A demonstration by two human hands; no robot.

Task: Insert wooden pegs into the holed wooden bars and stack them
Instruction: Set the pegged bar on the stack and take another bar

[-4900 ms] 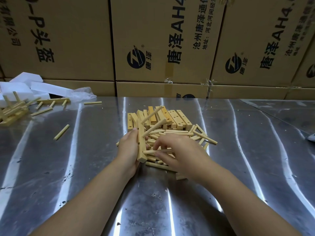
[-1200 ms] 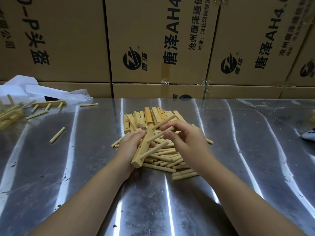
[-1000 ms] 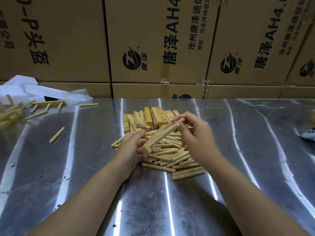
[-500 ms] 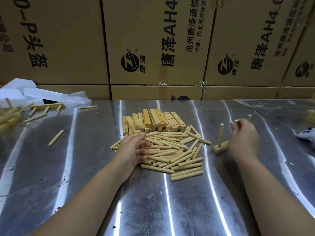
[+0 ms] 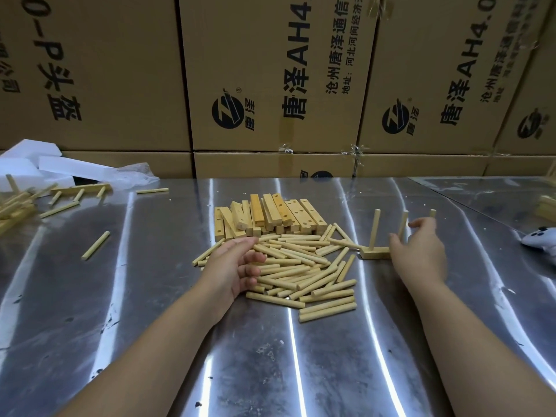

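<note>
A heap of loose wooden pegs (image 5: pixel 294 266) lies mid-table, with a row of holed wooden bars (image 5: pixel 270 215) just behind it. To the right stands an assembled bar (image 5: pixel 374 253) on the table with three pegs upright in it. My right hand (image 5: pixel 421 251) hovers at that bar, fingers loosely spread around the middle peg (image 5: pixel 402 225), gripping nothing that I can see. My left hand (image 5: pixel 231 266) rests palm-up at the left edge of the peg heap, fingers relaxed and empty.
The steel table (image 5: pixel 270 356) backs onto a wall of cardboard boxes (image 5: pixel 270 85). Finished pieces and stray pegs (image 5: pixel 18 203) lie far left beside white foam (image 5: pixel 27 167). One peg (image 5: pixel 95 245) lies alone. A white game controller (image 5: pixel 541 240) sits at the right edge.
My right hand carried the pegged bar out of my left hand to the right, stood it on the table, and has now loosened its hold. My left hand stayed at the heap.
</note>
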